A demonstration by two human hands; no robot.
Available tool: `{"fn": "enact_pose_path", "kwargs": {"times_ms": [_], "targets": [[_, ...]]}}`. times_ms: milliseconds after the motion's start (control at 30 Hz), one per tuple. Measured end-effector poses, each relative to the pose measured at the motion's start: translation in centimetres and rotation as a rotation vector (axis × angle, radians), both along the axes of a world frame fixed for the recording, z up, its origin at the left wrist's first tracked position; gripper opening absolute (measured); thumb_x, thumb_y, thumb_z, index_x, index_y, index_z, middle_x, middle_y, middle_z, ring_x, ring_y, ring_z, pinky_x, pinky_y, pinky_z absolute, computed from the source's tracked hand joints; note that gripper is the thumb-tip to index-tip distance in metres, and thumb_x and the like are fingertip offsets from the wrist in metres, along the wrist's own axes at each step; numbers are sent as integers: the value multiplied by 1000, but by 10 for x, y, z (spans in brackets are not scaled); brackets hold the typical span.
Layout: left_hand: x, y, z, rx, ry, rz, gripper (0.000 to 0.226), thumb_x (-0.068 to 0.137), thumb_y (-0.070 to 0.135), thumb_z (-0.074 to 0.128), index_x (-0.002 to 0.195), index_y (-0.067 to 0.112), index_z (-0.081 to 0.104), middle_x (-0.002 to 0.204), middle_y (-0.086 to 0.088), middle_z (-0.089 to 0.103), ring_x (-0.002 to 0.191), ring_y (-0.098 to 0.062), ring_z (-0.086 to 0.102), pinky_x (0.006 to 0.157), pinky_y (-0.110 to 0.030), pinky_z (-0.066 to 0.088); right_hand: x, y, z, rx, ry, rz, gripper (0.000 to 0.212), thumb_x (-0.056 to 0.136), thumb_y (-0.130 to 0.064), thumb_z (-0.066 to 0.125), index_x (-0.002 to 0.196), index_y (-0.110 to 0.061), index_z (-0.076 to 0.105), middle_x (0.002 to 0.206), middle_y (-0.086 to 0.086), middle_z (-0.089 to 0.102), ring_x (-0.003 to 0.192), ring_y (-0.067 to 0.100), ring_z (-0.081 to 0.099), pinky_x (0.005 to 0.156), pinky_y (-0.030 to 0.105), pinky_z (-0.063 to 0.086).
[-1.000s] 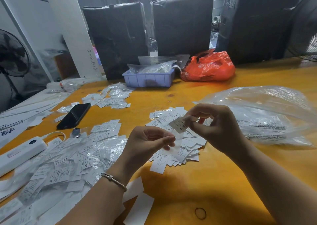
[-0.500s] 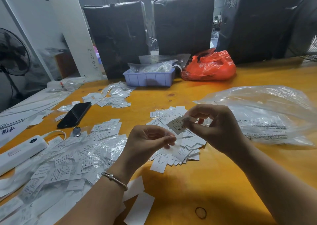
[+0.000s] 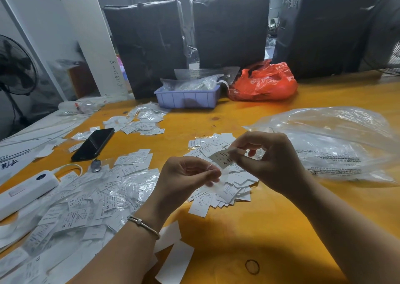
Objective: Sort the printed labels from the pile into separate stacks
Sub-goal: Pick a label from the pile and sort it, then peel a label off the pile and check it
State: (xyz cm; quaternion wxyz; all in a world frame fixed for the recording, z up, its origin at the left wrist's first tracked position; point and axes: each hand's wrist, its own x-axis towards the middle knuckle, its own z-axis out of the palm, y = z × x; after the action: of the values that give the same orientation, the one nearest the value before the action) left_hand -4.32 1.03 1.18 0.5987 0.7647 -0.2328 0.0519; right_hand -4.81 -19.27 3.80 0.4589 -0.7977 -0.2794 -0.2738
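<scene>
I see my right hand (image 3: 270, 160) pinching an M label (image 3: 223, 157) print-up to read its size — my left hand (image 3: 186, 175) pinches clear film (image 3: 220, 178), likely its sleeve.

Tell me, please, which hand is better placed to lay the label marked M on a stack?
Probably the right hand. It already pinches the label marked M directly above the stack of labels. The left hand pinches only a clear strip and sits nearer the loose pile.

There is one view only, from the person's head. It looks forward and down, close over the yellow desk (image 3: 270, 229). Dark wrapped bundles (image 3: 229, 28) stand far behind.
</scene>
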Motion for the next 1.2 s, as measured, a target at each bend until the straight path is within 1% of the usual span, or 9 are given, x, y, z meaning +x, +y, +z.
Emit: {"fn": "enact_pose_path", "kwargs": {"times_ms": [233,300,433,533,700,900,1000,1100,1200], "targets": [[0,1,-1,31,-5,1,22,73,23,76,86,6,77,77,-5,76,68,-22,72,63,-23,56,-1,-1,1,-12,3,5,15,78,-1,74,77,-16,71,75,-7,72,70,3,64,60,18,48],[0,0,-1,60,-11,-6,21,74,23,76,86,6,77,76,-4,76,67,-18,71,63,-21,56,-2,0,2,-10,0,9,18,79,-3,74,77,-20,69,76,-6,72,70,2,63,60,16,47],[-1,0,-1,80,-12,-19,15,76,24,75,85,12,78,76,-2,76,67,-17,71,64,-22,56,-2,3,1,-53,-4,17,10,78,-3,75,77,-12,72,76,-5,73,69,3,64,60,13,46],[-1,1,0,47,-4,-10,15,75,26,74,85,16,78,76,-2,76,67,-18,72,63,-21,56,-1,2,1,-86,-2,24,12,75,-1,74,76,-13,73,74,-5,73,69,5,65,60,9,43],[0,1,-1,55,16,-20,9,80,15,73,87,11,77,76,-4,76,69,-18,73,63,-21,56,2,-4,2,-105,34,24,16,70,1,69,72,-14,72,69,-7,71,68,6,64,60,11,44],[-1,-1,1,47,39,-22,17,78,25,72,85,10,76,74,-2,76,65,-14,71,58,-14,50,3,-5,1,-99,129,73,20,68,8,69,67,-11,70,63,-8,67,63,4,60,61,10,44],[-1,-1,1,64,40,-19,13,79,26,71,82,14,76,74,0,76,64,-12,71,57,-12,49,4,-6,1,-87,148,64,22,68,9,69,67,-13,70,63,-7,66,63,5,60,60,14,47],[0,0,0,102,28,-2,9,84,23,71,83,16,76,75,2,76,66,-13,71,58,-13,49,5,-6,0,-68,154,47,18,68,9,68,67,-9,70,65,-3,67,64,11,62,60,25,51],[1,1,0,112,25,14,10,86,21,71,84,14,77,75,2,76,66,-14,71,58,-15,49,6,-7,-1,-64,159,39,16,68,10,66,68,-6,70,65,0,67,63,12,62,60,23,51]]}}
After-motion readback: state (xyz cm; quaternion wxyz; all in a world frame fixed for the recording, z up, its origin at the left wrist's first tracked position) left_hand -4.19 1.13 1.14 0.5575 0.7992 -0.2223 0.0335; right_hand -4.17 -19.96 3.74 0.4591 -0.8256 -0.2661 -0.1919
